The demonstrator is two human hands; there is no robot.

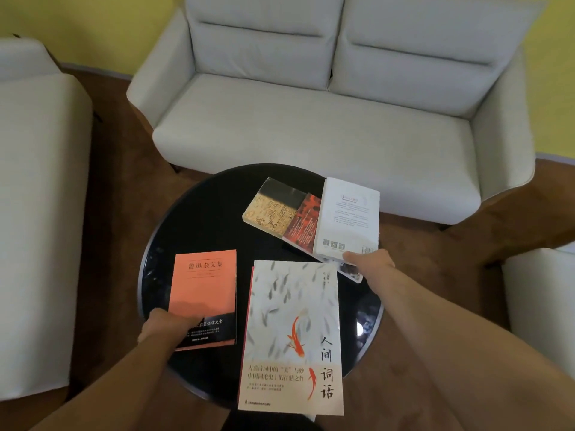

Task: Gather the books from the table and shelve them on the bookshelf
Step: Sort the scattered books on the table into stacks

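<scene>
Hands are on books over the black tabletop (199, 219): left hand (165, 326) presses flat on the orange book (203, 287), right hand (370, 259) pinches the white book (350, 213).

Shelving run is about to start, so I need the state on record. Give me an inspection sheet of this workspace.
Surface: round black glossy table, bare at the far left, books over the rest.
Job's things: orange book near left; fish-cover book near centre, overhanging the near edge; tan-and-black book and red book far right, overlapped; white book lifted above them.
Clutter: nothing seen.
Grippers: left hand resting on the orange book's near corner; right hand holding the white book's near edge, fingers hidden underneath.
Cables: nothing seen.
Surroundings: pale sofa behind, pale seats left and right, brown floor, yellow wall. No bookshelf in view.
</scene>
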